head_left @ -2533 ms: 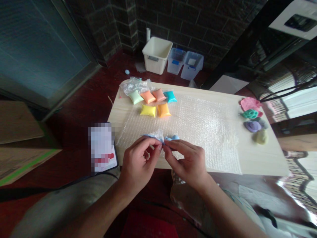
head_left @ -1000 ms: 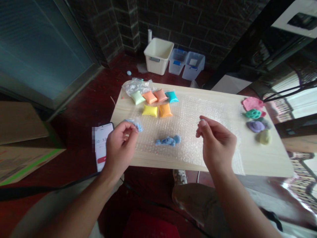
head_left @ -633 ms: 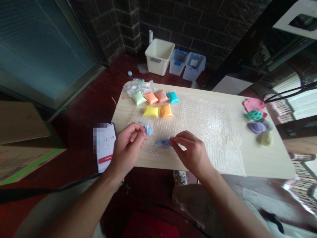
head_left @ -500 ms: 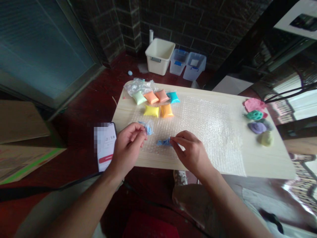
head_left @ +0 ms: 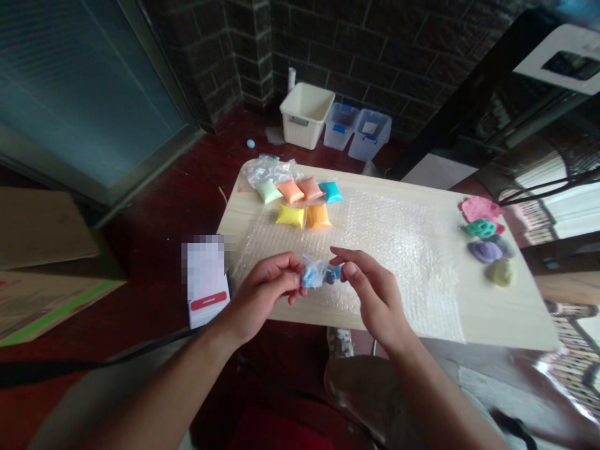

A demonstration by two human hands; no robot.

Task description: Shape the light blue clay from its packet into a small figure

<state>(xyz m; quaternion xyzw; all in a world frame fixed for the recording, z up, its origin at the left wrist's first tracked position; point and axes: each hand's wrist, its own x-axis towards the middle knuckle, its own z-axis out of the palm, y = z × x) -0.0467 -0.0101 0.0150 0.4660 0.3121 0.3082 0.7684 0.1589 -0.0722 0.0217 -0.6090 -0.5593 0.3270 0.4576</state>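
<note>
My left hand (head_left: 276, 281) pinches a small clear plastic bag (head_left: 315, 272) with light blue clay inside, held above the bubble wrap. Just right of the bag is a darker blue lump of clay (head_left: 332, 275); whether it rests on the wrap or clings to my fingers, I cannot tell. My right hand (head_left: 372, 284) is beside this lump, index finger stretched out and thumb apart from it, the thumb tip close to the blue clay. Under both hands lies the sheet of bubble wrap (head_left: 394, 231).
Several sealed packets, including a yellow packet (head_left: 290, 215) and a teal packet (head_left: 331, 191), lie at the table's back left by crumpled plastic (head_left: 269, 170). Opened clay, such as a pink lump (head_left: 480, 209), sits on the right. A phone (head_left: 209, 306) stands off the left edge. Bins (head_left: 307, 115) are behind.
My left hand has moved right with the bag, closer to my right hand. My right fingers, pinching a blue clay strip before, have spread and shifted right.
</note>
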